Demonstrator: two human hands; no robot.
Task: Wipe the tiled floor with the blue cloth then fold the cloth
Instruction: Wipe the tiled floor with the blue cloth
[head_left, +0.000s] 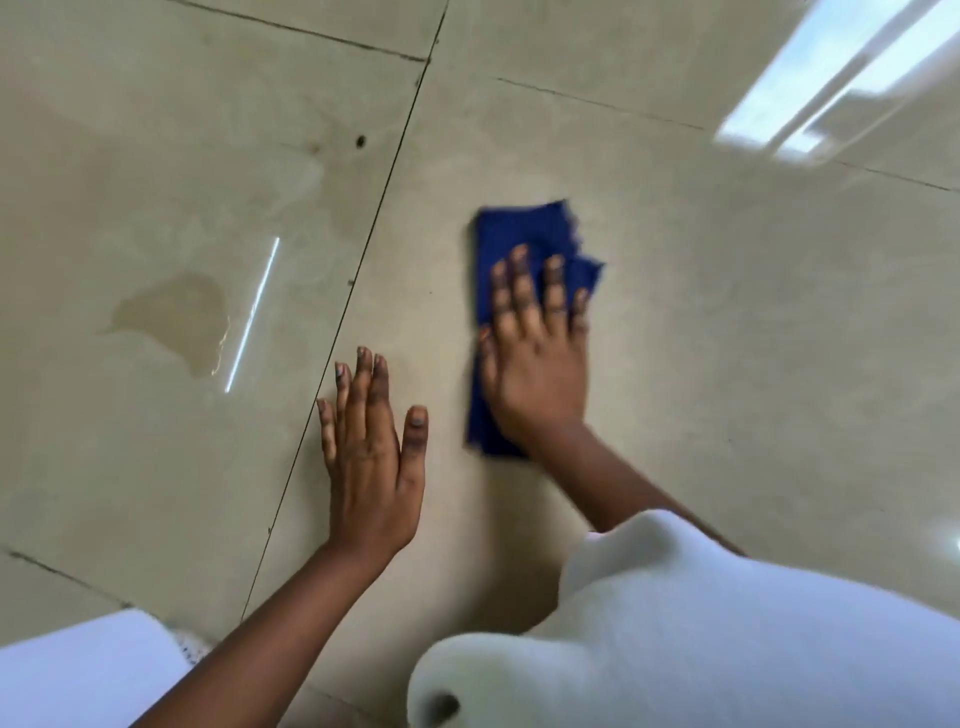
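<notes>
Two bare hands rest on the glossy beige tiled floor (727, 312). The right hand (537, 358) lies flat on the dark blue cloth (524, 234), fingers spread wide and pressing it down rather than gripping it. That cloth sits as a long, narrow, folded strip on the tile right of the dark grout line (363, 260), its far end frayed and its edges blurred. The left hand (371, 467) is also flat and open, palm down on the bare tile just left of the cloth, fingers close together, holding nothing, not touching the fabric. A shallow puddle of clear liquid (176, 317) lies on the neighbouring tile to the left, well apart from the cloth. White fabric of the person's clothing (675, 639) fills the lower edge. A bright window reflection (831, 83) shines at the upper right.
</notes>
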